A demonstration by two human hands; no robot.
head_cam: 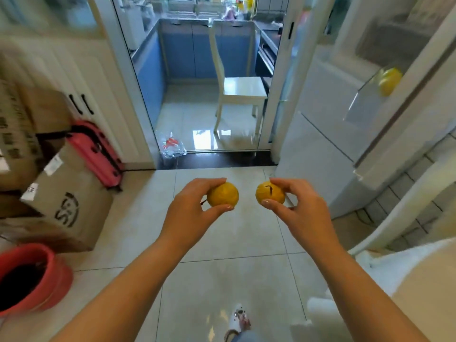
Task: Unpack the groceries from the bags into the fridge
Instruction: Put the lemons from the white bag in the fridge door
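Observation:
My left hand [190,206] grips a round yellow fruit [223,195] between thumb and fingers, held over the tiled floor. My right hand [298,203] grips a second yellow fruit [269,195] with a dark stem mark on top. The two fruits are side by side, a small gap between them. The white fridge [328,124] stands at the right with its door [404,99] swung open. Another yellow fruit [389,81] sits in a clear door shelf, blurred.
Cardboard boxes [66,201] and a pink suitcase [98,154] are stacked at the left. A red bucket [32,277] stands at the lower left. Ahead, a doorway leads to a kitchen with a white chair [237,92] and a clear plastic bag [171,145] on the floor.

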